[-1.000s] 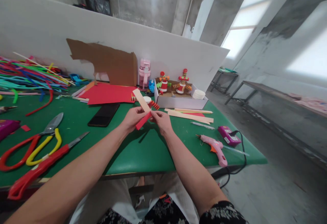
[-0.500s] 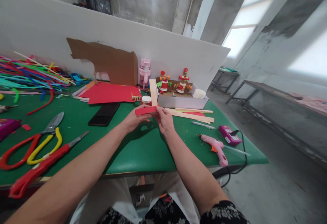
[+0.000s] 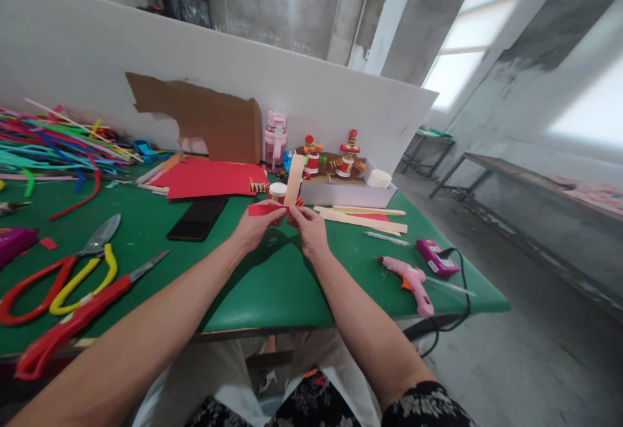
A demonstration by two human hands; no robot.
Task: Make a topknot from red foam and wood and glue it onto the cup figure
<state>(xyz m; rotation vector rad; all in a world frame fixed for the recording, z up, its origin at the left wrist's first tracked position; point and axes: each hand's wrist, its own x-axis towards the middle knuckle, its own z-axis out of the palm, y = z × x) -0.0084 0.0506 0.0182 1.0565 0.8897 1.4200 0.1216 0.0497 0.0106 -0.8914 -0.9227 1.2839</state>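
My left hand pinches a red paper strip, which sticks out to the left over the fingers. Closed at the fingertips, my right hand grips the lower end of a beige paper strip where it meets the red one. The beige strip stands up and leans slightly right; fingers partly hide the joint. Both hands are raised over the green table, close together. Just behind them is a jar with a white lid. More beige strips lie right of my right hand.
A pink glue gun and purple box lie right. Scissors, a red-handled knife, a black phone and red paper sheets lie left. Behind stands a box holding two red figures. Pipe cleaners heap far left.
The beige strip has tipped slightly right. The red strip has shifted left, and its right end no longer lies across the front of the beige strip. Both hands have shifted slightly left.
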